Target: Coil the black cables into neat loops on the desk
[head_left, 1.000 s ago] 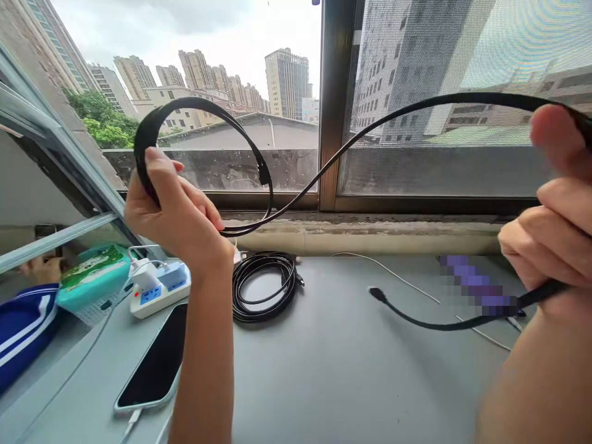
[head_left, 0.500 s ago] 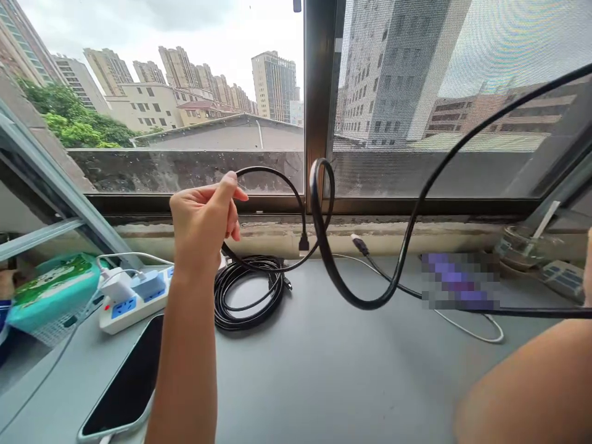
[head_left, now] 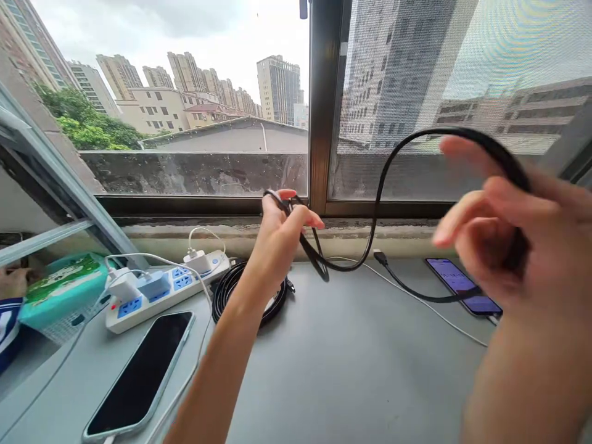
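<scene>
My left hand [head_left: 285, 229] is held up over the desk near the window frame, its fingers closed around loops of a black cable [head_left: 382, 179]. From there the cable dips, then arches up to the right into my right hand [head_left: 522, 228]. That hand is smeared by motion and curled round the cable, with its index finger raised. A cable end with a dark plug [head_left: 380, 257] hangs out to the left below the right hand. Beneath my left forearm lies a coil of black cable [head_left: 222, 295], partly hidden, with a plug end showing at its right.
A white power strip [head_left: 172, 290] with plugged-in chargers lies left of the coil. Closer is a dark-screened phone [head_left: 143, 376] on a white cord. Another phone [head_left: 456, 277], lit, lies right. A teal basket [head_left: 50, 320] stands far left, beside a metal ladder-like frame [head_left: 55, 237].
My left hand has moved right and slightly down, with cable loops now gathered in it. My right hand has come in from the right edge with the cable. The view has shifted slightly.
</scene>
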{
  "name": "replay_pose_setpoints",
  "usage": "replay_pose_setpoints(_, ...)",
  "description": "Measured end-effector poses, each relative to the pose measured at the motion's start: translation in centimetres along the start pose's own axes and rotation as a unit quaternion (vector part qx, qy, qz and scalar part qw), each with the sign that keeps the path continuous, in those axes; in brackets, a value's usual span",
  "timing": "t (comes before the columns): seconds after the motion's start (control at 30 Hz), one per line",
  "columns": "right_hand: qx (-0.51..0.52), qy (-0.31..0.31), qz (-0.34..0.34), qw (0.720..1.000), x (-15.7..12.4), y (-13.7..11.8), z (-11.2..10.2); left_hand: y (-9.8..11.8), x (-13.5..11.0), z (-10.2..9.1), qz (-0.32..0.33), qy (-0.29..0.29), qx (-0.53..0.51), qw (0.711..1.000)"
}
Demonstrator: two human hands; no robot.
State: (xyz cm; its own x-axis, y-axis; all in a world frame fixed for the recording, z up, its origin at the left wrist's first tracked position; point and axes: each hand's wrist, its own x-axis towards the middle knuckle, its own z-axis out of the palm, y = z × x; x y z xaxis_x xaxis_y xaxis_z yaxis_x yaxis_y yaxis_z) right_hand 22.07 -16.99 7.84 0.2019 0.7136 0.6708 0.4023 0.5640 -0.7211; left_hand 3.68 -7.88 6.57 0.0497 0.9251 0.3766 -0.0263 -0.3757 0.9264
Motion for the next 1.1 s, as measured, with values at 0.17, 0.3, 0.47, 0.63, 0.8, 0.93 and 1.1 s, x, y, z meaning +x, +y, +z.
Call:
replay_pose_setpoints(0.17, -0.022, -0.012, 0.082, 0.996, 0.6, 0.4, 2.6, -0.2, -0.3, 0.2, 0.011, -0.077, 0.062, 0.995)
replay_pose_setpoints(0.3, -0.042, -0.09, 0.11, 0.989, 0.6, 0.8, 3.9, -0.6, -0.8, 1.0, 0.021, -0.093, 0.04, 0.995)
replay_pose_setpoints(0.47, -0.031, -0.149, 0.086, 0.985, 0.3, 1.4, 4.5, -1.2, -1.5, 2.0, -0.009, -0.103, -0.014, 0.995)
replay_pose_setpoints(0.63, -0.027, -0.169, 0.063, 0.983, 0.3, 1.6, 4.0, -1.5, -1.6, 2.3, -0.018, -0.129, -0.048, 0.99)
replay_pose_setpoints(0.8, -0.085, -0.054, 0.026, 0.995, 0.7, 2.1, 3.0, -0.7, -1.0, 1.7, 0.017, -0.123, -0.05, 0.991)
replay_pose_setpoints(0.93, -0.089, 0.022, 0.0, 0.996, 1.3, 2.9, 2.3, 0.6, -1.0, 1.1, 0.044, -0.081, -0.02, 0.996)
replay_pose_setpoints(1.1, -0.041, -0.001, -0.002, 0.999, 1.1, 2.2, 2.1, 1.2, -1.7, 1.3, 0.055, -0.146, 0.013, 0.988)
